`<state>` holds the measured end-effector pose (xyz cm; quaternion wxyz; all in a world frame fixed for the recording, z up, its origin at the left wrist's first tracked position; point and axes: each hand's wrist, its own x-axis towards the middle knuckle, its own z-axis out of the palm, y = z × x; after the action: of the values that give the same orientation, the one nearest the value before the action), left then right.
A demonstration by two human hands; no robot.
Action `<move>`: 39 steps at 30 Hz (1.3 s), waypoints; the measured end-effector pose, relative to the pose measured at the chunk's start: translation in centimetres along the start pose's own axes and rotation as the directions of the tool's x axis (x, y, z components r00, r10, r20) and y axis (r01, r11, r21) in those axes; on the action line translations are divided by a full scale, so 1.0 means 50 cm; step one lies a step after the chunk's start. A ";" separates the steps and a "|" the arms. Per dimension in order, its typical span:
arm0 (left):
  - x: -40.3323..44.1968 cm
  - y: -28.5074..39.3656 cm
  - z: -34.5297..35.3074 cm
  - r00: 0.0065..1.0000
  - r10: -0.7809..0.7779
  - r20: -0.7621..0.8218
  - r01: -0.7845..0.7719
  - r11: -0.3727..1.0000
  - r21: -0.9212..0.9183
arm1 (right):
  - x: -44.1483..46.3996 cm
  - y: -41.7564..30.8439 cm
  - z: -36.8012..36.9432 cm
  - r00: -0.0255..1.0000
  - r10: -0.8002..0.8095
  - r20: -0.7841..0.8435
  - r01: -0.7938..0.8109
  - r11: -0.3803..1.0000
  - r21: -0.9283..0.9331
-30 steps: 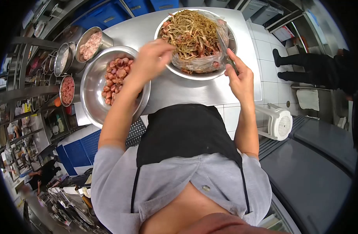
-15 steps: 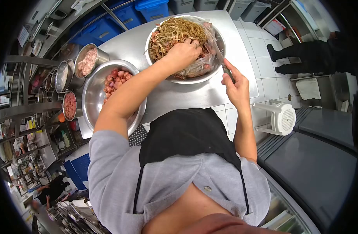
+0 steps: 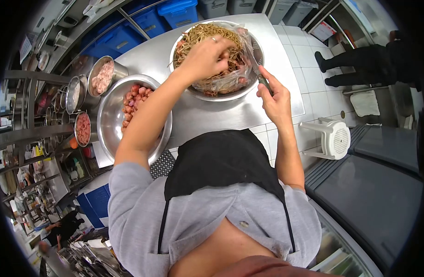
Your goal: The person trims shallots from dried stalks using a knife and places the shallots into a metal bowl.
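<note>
My left hand [image 3: 209, 57] hangs over a white colander-like basin [image 3: 260, 46] with a holed side. Its fingers are bent toward the thumb, and whatever they may hold is hidden. In the basin lies a heap of dry, stringy tan stalks [image 3: 200, 36], with a clear plastic bag [image 3: 232, 78] and reddish bulbs, perhaps shallots, on the right. My right hand [image 3: 277, 99] grips a knife [image 3: 262, 79] by its dark handle, the blade pointing up along the basin's right side. Under my left forearm, a wide steel bowl [image 3: 109, 117] contains peeled-looking reddish shallots [image 3: 134, 98].
Steel pots of pale meat [image 3: 102, 77] and pink meat [image 3: 83, 128] stand left of the steel table [image 3: 198, 115]. Blue bins [image 3: 177, 13] line the far side. A white stool [image 3: 336, 140] is on the right; a person in dark clothes [image 3: 359, 64] stands beyond it.
My left hand has come up off the heap and moved slightly left, its fingers curling in. My right hand has shifted a little left and up with the knife.
</note>
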<state>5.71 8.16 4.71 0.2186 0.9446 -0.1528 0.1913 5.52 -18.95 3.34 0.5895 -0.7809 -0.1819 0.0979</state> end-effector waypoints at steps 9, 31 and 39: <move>-0.040 -0.059 -0.052 0.975 -0.047 -0.219 0.104 0.960 0.258 | 0.065 0.013 0.084 0.986 -0.162 0.029 0.164 0.973 -0.164; -0.044 0.007 0.016 0.981 -0.184 -0.069 0.176 0.979 -0.101 | 0.046 0.025 0.063 0.990 -0.134 0.038 0.136 0.990 -0.047; -0.063 -0.113 -0.006 0.662 -0.744 -0.093 0.444 0.490 -0.750 | 0.077 -0.002 0.138 0.964 -0.239 0.120 0.260 0.941 -0.216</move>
<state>4.95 13.79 1.61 0.6227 0.7269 0.1835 0.2241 6.50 -11.26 1.70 0.4939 -0.8091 -0.3165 0.0364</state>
